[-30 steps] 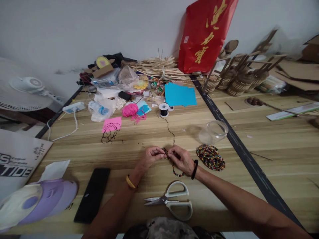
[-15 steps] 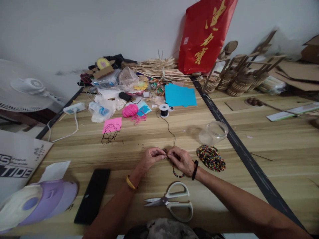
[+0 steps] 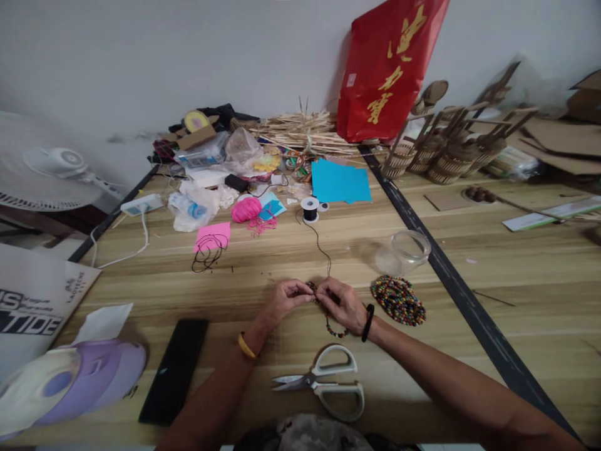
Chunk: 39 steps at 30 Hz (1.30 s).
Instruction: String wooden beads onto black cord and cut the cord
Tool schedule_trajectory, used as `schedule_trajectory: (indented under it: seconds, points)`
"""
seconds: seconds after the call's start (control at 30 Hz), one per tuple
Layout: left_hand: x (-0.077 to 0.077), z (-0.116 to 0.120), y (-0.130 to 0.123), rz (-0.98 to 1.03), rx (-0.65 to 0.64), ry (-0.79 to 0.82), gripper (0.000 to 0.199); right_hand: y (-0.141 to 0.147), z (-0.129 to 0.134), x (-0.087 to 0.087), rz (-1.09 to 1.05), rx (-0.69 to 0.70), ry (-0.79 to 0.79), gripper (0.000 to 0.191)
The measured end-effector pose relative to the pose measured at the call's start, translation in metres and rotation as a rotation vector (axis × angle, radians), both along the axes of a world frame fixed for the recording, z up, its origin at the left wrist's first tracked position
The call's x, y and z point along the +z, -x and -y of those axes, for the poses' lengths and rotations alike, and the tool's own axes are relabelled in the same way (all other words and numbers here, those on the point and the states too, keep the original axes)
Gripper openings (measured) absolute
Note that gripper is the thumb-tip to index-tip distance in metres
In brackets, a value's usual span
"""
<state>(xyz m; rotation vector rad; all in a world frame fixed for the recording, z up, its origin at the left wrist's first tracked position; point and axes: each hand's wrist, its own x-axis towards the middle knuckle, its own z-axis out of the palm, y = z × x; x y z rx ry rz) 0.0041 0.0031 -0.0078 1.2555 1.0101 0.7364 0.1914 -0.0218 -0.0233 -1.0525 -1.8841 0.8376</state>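
My left hand (image 3: 287,299) and my right hand (image 3: 342,302) meet over the table, each pinching a string of small multicoloured beads (image 3: 337,332). Part of the string shows between the fingertips, and a loop of it hangs below my right hand. A black cord (image 3: 321,245) runs from beside my right hand back to a spool (image 3: 310,210). Right of my right hand lies a coiled heap of multicoloured beads (image 3: 399,300). White-handled scissors (image 3: 323,381) rest partly spread below both hands. The exact grip at the fingertips is too small to make out.
A clear jar (image 3: 409,249) stands behind the bead heap. To the left are a black phone (image 3: 173,371), a purple tissue box (image 3: 101,379) and a pink paper (image 3: 212,238) under looped black cord. Pink yarn (image 3: 246,210) and blue paper (image 3: 340,181) lie farther back.
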Motion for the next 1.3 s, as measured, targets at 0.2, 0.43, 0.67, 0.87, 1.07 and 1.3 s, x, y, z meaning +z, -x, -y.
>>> schedule_trajectory:
  seconds: [0.2,0.43,0.67,0.87,1.07,1.3]
  points:
    - [0.0005,0.0001,-0.0008,-0.002,0.008,-0.005,0.029,0.0003,0.0000,0.0006,-0.006,0.003,0.007,0.015]
    - [0.0012,0.0007,-0.0005,0.017,0.017,0.005,0.031,0.0001,0.0000,-0.0005,-0.010,0.001,0.001,0.015]
    - [0.0038,0.0010,-0.0001,0.025,0.028,0.006,0.029,0.0002,-0.0006,-0.0019,-0.015,-0.005,0.004,0.016]
    - [0.0027,0.0001,0.0002,0.022,0.021,-0.006,0.025,-0.0001,-0.0006,-0.0050,-0.007,-0.008,-0.007,0.014]
    - [0.0022,0.0002,0.0003,0.001,0.014,-0.013,0.022,0.0001,-0.0009,-0.0044,-0.003,0.006,-0.005,0.014]
    - [0.0028,0.0014,0.0002,-0.003,0.021,-0.006,0.020,-0.0002,-0.0005,-0.0036,0.002,0.003,0.003,0.013]
